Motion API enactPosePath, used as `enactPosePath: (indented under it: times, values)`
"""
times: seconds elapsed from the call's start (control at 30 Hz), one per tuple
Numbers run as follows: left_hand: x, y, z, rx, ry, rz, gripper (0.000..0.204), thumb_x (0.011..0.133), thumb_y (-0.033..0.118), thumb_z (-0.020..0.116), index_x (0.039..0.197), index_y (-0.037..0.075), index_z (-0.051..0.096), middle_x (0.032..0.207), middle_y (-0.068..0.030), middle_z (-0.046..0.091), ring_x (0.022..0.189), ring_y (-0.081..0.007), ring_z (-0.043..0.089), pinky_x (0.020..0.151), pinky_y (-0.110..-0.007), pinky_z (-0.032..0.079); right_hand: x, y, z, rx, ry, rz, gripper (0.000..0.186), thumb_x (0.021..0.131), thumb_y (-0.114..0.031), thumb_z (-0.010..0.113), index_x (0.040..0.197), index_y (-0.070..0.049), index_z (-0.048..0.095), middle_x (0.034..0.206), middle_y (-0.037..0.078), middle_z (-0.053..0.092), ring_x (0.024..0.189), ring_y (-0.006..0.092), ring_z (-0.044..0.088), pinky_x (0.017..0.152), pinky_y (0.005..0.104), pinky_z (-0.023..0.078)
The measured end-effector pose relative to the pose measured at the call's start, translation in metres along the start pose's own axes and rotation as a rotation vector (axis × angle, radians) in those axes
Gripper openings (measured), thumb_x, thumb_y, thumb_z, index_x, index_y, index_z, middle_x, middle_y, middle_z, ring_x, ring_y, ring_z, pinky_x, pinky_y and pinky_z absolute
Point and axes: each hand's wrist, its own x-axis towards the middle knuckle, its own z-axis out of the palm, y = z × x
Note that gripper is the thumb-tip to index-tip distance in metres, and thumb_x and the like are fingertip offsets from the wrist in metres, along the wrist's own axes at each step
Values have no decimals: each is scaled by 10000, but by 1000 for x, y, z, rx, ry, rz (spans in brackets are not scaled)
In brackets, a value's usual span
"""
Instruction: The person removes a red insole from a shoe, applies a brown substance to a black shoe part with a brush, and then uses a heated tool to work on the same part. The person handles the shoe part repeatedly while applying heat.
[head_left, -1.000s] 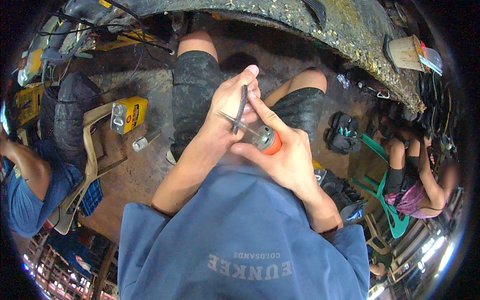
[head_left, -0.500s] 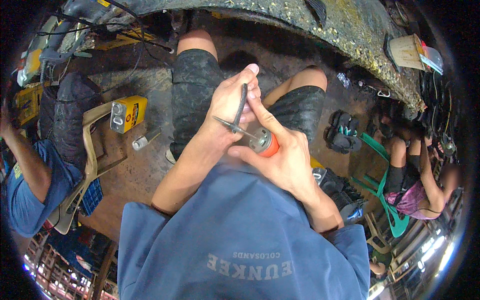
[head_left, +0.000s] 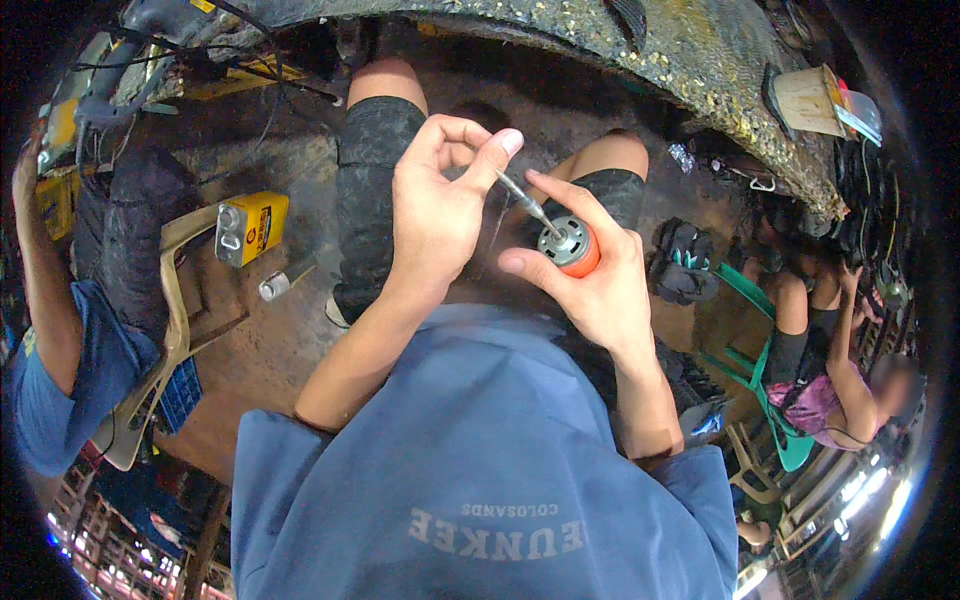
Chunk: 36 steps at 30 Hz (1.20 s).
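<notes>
My right hand (head_left: 600, 270) holds an orange, cylindrical motor-like tool (head_left: 578, 262) with a silver end cap and a slim metal shaft (head_left: 530, 202) pointing up to the left. Its thumb and forefinger are around the cap. My left hand (head_left: 440, 200) is curled near the shaft's upper end, thumb raised beside bent fingers; what it grips, if anything, is hidden. A thin dark piece beneath the shaft is too unclear to name. Both hands are above my lap.
Ahead is a rough, crusted bench edge (head_left: 720, 100) with a bucket (head_left: 805, 100). Left are a yellow can (head_left: 260, 225), small jar (head_left: 275, 287) and co-worker (head_left: 60, 370) by a beige chair. Right are dark sandals (head_left: 680, 265) and another co-worker (head_left: 820, 400) on a green chair.
My hands have moved apart: the left up and leftward, the right to the right with the tool. The dark strip that lay across the shaft no longer shows there.
</notes>
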Motion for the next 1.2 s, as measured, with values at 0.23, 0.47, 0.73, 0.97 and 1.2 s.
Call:
enactPosePath:
  times: [0.23, 0.47, 0.73, 0.97, 1.2]
  values:
    - [-2, -2, -4, 127, -21, 154, 185, 990, 143, 808, 1009, 31, 661, 794, -2, 689, 727, -50, 587, 651, -244, 461, 3, 5, 8, 516, -1, 228, 426, 806, -248, 974, 1090, -53, 725, 959, 61, 798, 887, 130, 746, 824, 302, 585]
    - [-11, 4, 6, 96, -80, 167, 206, 1024, 183, 762, 995, 8, 658, 778, -37, 689, 711, -70, 608, 655, -273, 485, 10, -2, 23, 652, 163, 303, 263, 845, -52, 846, 1042, -41, 672, 810, 13, 688, 659, 101, 654, 612, 273, 539]
    - [-19, 10, -13, 392, -86, 103, 279, 1077, 222, 647, 936, -19, 640, 712, -107, 642, 656, -114, 594, 614, -365, 483, 19, 3, 11, 579, 140, 261, 356, 835, -204, 944, 1013, -49, 678, 820, 16, 707, 659, 107, 653, 603, 281, 531]
    - [-17, 25, -16, 250, -94, 121, 278, 1088, 198, 624, 893, 2, 655, 693, -27, 622, 649, -64, 554, 582, -306, 444, 14, 5, 1, -73, 137, 30, 420, 764, -317, 984, 924, -81, 674, 756, 80, 721, 699, 202, 727, 667, 372, 580]
    - [-20, 32, -16, 268, -85, 168, 245, 1083, 175, 625, 916, -1, 665, 689, -53, 615, 644, -72, 567, 579, -308, 454, 16, 4, 10, -161, 175, -5, 427, 763, -358, 970, 912, -96, 666, 719, 121, 704, 674, 322, 738, 628, 434, 565]
